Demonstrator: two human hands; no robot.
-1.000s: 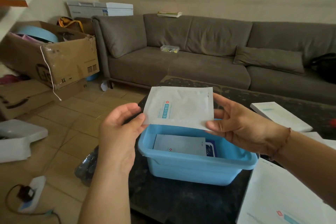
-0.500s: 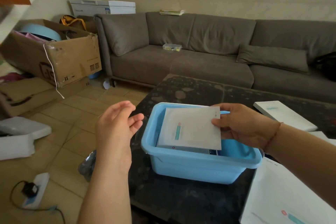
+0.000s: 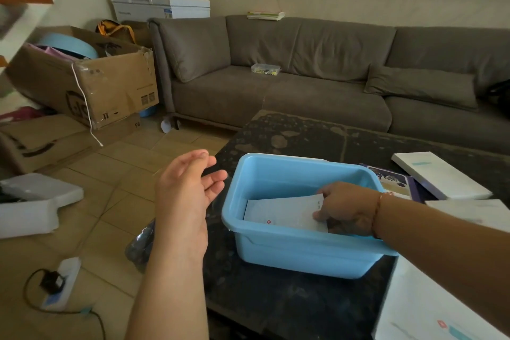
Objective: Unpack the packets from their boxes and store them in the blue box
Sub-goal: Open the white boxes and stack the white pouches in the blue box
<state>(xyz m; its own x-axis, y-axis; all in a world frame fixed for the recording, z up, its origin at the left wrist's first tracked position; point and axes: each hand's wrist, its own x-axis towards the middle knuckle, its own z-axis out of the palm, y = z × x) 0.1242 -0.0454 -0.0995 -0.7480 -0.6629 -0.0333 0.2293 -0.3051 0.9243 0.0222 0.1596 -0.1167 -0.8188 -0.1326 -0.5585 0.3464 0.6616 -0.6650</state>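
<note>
A: What has moved since half a second ago?

B: The right hand has gone down inside the blue box, taking the white packet with it. Before, the packet sat level with the rim; now it lies low in the box, tilted, its right edge pinched between thumb and fingers.

A: And on the left?

B: The left hand hovers over the bench's left edge, just beside the box wall. It is open, fingers loosely curled, holding nothing, much as it was before.

A: How much room is there?

B: The far half of the box interior is bare. The dark bench is open beyond the box towards the sofa. To the right it is crowded: a purple printed box touches the blue rim, a white flat box lies beyond it, and another white box fills the near right corner.
</note>
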